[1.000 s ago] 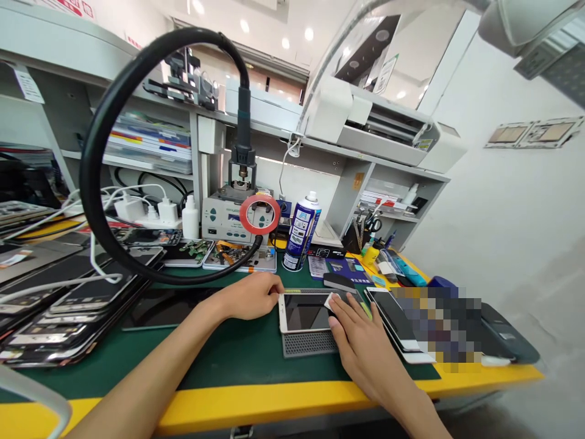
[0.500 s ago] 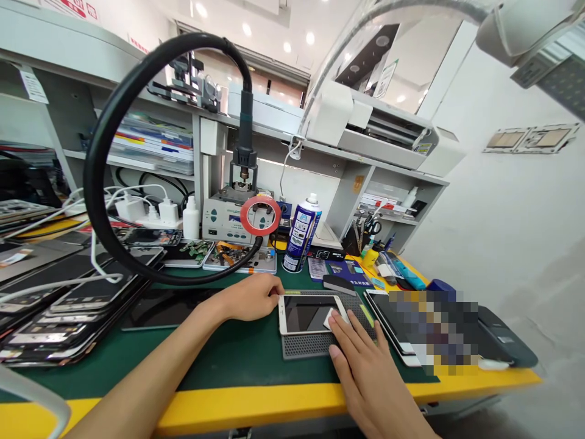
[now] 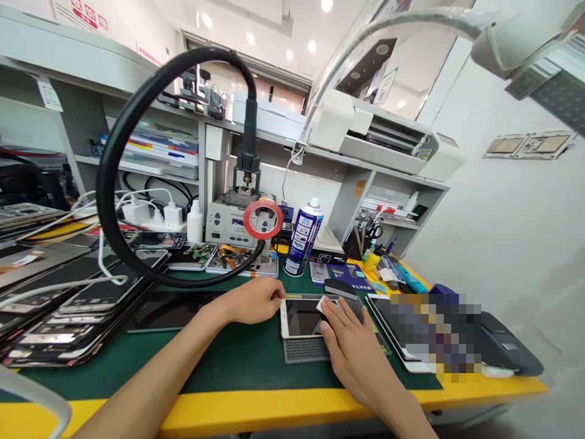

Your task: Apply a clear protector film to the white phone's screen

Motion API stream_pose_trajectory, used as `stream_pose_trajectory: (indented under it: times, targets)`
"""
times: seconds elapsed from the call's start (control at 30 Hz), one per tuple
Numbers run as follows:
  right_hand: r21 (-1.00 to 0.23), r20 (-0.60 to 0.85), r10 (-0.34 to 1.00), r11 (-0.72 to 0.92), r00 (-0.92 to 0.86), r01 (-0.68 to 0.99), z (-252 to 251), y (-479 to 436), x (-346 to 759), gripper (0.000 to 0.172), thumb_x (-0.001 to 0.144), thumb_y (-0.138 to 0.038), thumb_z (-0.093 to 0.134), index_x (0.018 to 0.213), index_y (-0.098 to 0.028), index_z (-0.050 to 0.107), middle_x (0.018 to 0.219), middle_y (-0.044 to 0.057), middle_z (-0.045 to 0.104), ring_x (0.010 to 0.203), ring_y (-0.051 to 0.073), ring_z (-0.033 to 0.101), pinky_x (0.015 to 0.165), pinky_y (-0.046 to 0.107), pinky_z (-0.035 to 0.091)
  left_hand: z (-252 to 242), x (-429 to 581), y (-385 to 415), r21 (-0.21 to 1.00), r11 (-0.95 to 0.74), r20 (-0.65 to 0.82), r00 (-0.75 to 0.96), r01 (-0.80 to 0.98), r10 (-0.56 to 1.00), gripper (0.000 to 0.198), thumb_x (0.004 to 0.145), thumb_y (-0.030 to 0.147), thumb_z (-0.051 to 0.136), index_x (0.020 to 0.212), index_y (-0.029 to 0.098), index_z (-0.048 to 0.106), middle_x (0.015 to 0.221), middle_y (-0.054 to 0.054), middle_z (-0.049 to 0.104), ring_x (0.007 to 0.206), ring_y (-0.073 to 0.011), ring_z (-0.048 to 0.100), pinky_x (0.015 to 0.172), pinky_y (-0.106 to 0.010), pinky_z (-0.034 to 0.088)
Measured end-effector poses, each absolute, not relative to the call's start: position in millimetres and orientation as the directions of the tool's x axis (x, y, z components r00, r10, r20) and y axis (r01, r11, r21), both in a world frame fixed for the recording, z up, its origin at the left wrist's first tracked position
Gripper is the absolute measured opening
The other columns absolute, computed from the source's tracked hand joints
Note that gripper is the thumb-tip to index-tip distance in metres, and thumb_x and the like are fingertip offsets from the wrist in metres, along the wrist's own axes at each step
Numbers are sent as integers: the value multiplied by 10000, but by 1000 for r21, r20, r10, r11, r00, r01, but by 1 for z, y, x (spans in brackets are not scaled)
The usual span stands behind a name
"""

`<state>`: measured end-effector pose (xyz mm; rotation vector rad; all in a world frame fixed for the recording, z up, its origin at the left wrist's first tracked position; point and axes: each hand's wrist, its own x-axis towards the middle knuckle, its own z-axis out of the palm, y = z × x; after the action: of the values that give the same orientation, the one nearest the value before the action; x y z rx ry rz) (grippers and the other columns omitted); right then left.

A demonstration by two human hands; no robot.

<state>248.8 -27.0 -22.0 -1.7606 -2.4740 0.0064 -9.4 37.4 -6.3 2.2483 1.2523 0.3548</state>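
A white-framed smartphone (image 3: 301,318) lies screen up on a grey perforated pad (image 3: 305,352) on the green work mat. My left hand (image 3: 258,300) has its fingers curled in at the phone's upper left corner, gripping its edge. With extended fingers, my right hand (image 3: 351,335) presses a small white wipe (image 3: 322,303) against the screen, near the phone's upper edge. That hand covers the right end of the phone and part of the pad. A dark block (image 3: 343,288) rests at the pad's far edge.
Stacked phone screens (image 3: 91,317) fill the left side. A black hose (image 3: 103,177) loops above them from a grey soldering station (image 3: 228,222). A blue spray can (image 3: 303,238) stands behind the pad. White-edged tablets (image 3: 397,341) lie to the right, near the yellow table edge (image 3: 256,410).
My right hand has slid the wipe up and slightly left across the screen. My left hand stays at the phone's corner. The view has shifted slightly.
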Motion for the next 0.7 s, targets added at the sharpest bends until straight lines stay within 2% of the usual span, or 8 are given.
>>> stream_pose_trajectory:
  times: [0.2, 0.4, 0.53, 0.7]
  targets:
    - [-72, 108, 942, 327, -319, 942, -27, -32, 247, 583, 1073, -473, 205, 1584, -253, 381, 1624, -23, 325, 1541, 320, 207, 1216, 689, 132, -7, -10, 37, 558, -432, -27, 536, 708, 844, 297, 994, 378, 613, 1223, 189, 636, 1242, -85, 654, 1036, -218, 664, 887, -427, 576]
    - [-52, 57, 942, 333, -330, 942, -32, -57, 253, 588, 1059, -483, 234, 1588, -264, 367, 1626, -33, 289, 1535, 353, 185, 1180, 744, 175, -9, -9, 37, 552, -441, -11, 535, 708, 845, 298, 992, 379, 616, 1215, 183, 639, 1229, -83, 659, 1030, -219, 666, 884, -428, 576]
    - [-23, 26, 934, 356, -355, 934, -34, -66, 256, 586, 1054, -476, 238, 1590, -272, 361, 1622, -35, 280, 1527, 374, 189, 1162, 770, 168, -9, -8, 38, 559, -444, 11, 529, 700, 848, 262, 995, 390, 609, 1132, 172, 662, 1134, -65, 687, 971, -199, 672, 865, -412, 571]
    - [-7, 83, 923, 377, -375, 926, -33, -61, 248, 574, 1061, -460, 247, 1567, -248, 416, 1612, -18, 328, 1530, 379, 190, 1174, 764, 151, -6, -6, 35, 570, -443, 50, 509, 692, 860, 174, 943, 233, 550, 987, 186, 712, 1021, -64, 743, 928, -220, 671, 797, -330, 520]
